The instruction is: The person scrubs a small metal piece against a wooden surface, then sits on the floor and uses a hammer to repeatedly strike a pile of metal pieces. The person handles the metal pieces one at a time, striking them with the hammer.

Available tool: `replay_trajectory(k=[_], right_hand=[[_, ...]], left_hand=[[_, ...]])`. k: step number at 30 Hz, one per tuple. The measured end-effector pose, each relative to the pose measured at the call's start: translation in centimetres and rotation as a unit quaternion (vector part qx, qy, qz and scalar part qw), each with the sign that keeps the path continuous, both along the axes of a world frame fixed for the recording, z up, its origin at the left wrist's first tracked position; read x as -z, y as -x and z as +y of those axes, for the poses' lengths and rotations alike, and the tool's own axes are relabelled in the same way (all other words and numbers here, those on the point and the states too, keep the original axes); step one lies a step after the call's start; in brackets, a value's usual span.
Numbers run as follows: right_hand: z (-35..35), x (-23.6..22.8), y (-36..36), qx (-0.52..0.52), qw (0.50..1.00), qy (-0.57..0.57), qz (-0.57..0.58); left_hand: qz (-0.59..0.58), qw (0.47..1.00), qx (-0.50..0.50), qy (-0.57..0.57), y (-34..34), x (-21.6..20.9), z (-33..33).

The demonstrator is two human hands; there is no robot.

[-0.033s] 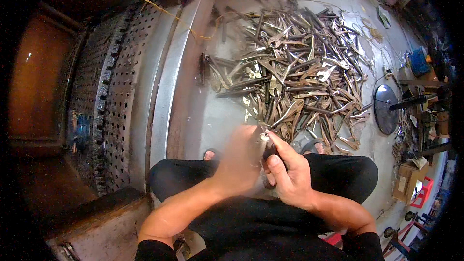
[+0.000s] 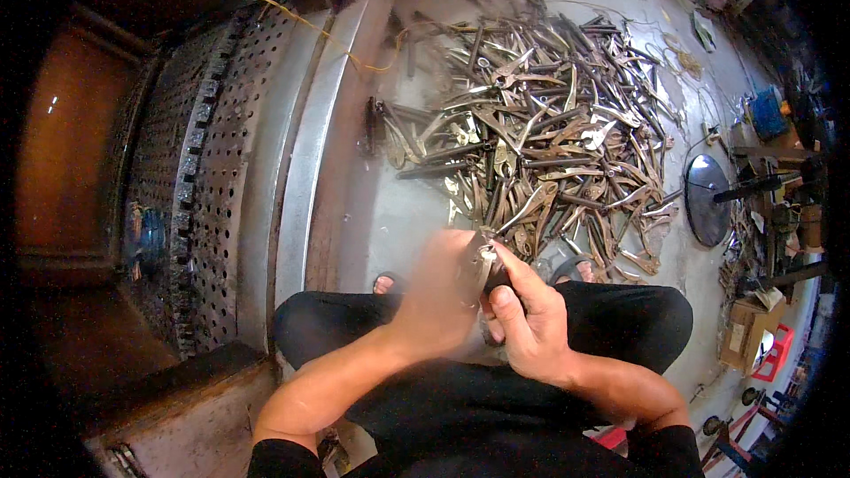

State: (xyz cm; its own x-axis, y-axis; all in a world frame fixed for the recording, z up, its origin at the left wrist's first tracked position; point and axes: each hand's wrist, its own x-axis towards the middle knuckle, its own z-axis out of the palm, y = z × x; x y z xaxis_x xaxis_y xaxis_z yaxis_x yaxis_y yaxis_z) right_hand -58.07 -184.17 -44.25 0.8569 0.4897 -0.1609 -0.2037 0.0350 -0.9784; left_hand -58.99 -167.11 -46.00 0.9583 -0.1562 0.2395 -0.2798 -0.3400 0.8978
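Between my knees, both hands meet at a metal pliers-like tool (image 2: 486, 264) with a silvery jaw and dark parts. My right hand (image 2: 537, 323) is closed round it, thumb lying along the near side and index finger reaching up toward the jaw end. My left hand (image 2: 436, 296) is against the tool's left side; its fingers are smeared, so their grip is unclear. Beyond my hands a big pile of pliers and loose metal handles (image 2: 540, 137) covers the floor, some bright, some brown or dark.
To the left stands a metal frame (image 2: 323, 142) with a perforated plate (image 2: 252, 115) behind it. A yellow cord (image 2: 266, 0) crosses above. On the right are a round black disc (image 2: 707, 199), a cardboard box (image 2: 748, 332) and a red plastic item (image 2: 776, 354). My feet are near the pile.
The tool has turned slightly between my hands, and more of its silvery jaw part shows. My arms and the pile look the same.
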Motion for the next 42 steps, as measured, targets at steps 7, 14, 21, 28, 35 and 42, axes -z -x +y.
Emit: replay_trajectory(k=[7, 14, 21, 28, 35, 42], right_hand=[[0.8, 3.6, 2.1, 0.095, 0.99, 0.073, -0.07], [3.6, 1.2, 1.4, 0.159, 0.981, -0.083, 0.075], [2.2, -1.4, -2.1, 0.242, 0.929, -0.176, 0.219], [1.7, 0.4, -3.1, 0.223, 0.938, -0.058, 0.259], [-1.7, 2.5, -5.6, 0.274, 0.932, -0.007, 0.238], [-2.6, 2.5, -8.5, 0.288, 0.92, -0.082, 0.252]], left_hand=[[-0.026, 0.999, -0.037, -0.022, 0.5, 2.7, 0.6], [-0.088, 0.994, -0.065, -0.023, -0.6, 1.9, 1.5], [0.22, 0.722, -0.272, 0.597, 0.5, 1.1, 16.2], [0.085, 0.693, -0.564, 0.442, -1.3, 2.8, 41.1], [0.173, 0.68, -0.634, 0.325, -3.2, 7.1, 66.1], [0.123, 0.681, -0.686, 0.225, 3.3, 4.0, 86.1]])
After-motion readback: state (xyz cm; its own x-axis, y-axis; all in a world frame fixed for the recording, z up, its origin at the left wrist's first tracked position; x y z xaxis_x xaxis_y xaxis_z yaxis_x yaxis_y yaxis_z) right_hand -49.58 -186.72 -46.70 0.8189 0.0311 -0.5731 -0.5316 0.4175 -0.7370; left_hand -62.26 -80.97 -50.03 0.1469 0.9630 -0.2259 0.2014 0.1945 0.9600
